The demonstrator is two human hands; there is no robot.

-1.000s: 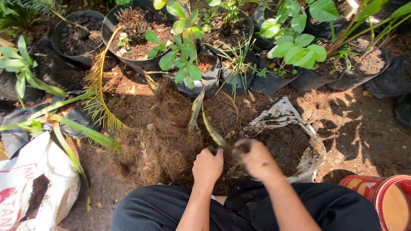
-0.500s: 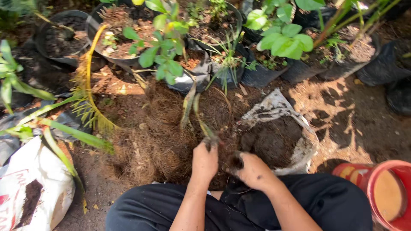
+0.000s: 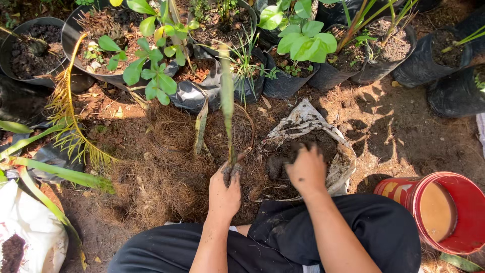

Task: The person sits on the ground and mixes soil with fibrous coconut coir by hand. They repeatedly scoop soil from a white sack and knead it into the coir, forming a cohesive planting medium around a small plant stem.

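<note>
Head view: you are crouching over bare ground, both hands soiled.
White sack: the torn white sack (image 3: 308, 124) is lying open in front of you, holding dark soil (image 3: 283, 156).
Red bucket: the red bucket (image 3: 444, 212) is sitting near your right knee, with something tan and flat inside; what it is, you cannot tell.
Black pots: black grow bags (image 3: 199, 93) and a round pot (image 3: 30, 48) are lining the far edge, holding soil and green plants.
Change: a second ago the seedling was leaning left and low; now it is standing nearly upright, and your right hand has gone from beside it into the sack.
Left hand: your left hand (image 3: 225, 189) is pinching the seedling (image 3: 227, 101) at its base, fingers closed tight around the stem, beside the brown fibre heap (image 3: 156, 172).
Right hand: your right hand (image 3: 305, 169) is pressing palm-down into the sack's soil, fingers curling; whether it is holding any, you cannot tell.
</note>
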